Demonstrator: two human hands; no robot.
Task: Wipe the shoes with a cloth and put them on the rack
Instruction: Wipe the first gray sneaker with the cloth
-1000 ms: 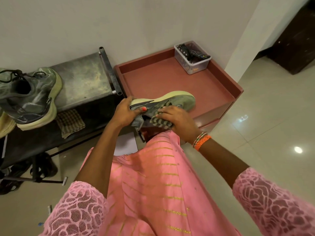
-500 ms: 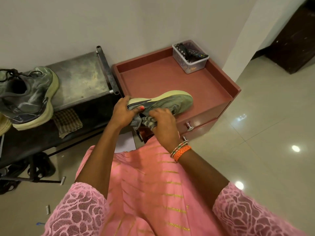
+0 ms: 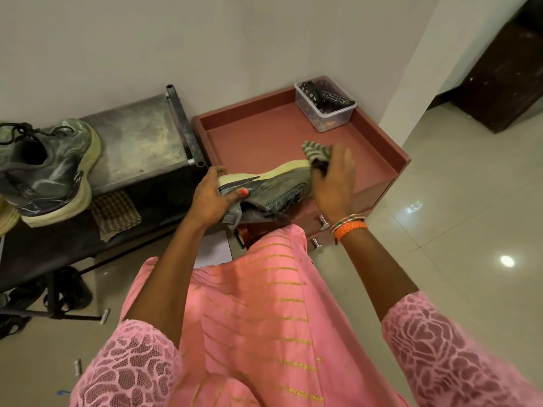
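White wall (image 3: pixel 205 39), glossy tiled floor (image 3: pixel 470 215), reddish cabinet (image 3: pixel 379 136)

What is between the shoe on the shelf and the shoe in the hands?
In the head view, a folded checked cloth lies on the rack between the shelved shoe and the held shoe; the left hand comes after it.

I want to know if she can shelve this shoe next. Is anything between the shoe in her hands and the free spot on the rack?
Nothing visible blocks it. The held shoe is just right of the rack; the rack's bare top lies between its end bar and the other shoe.
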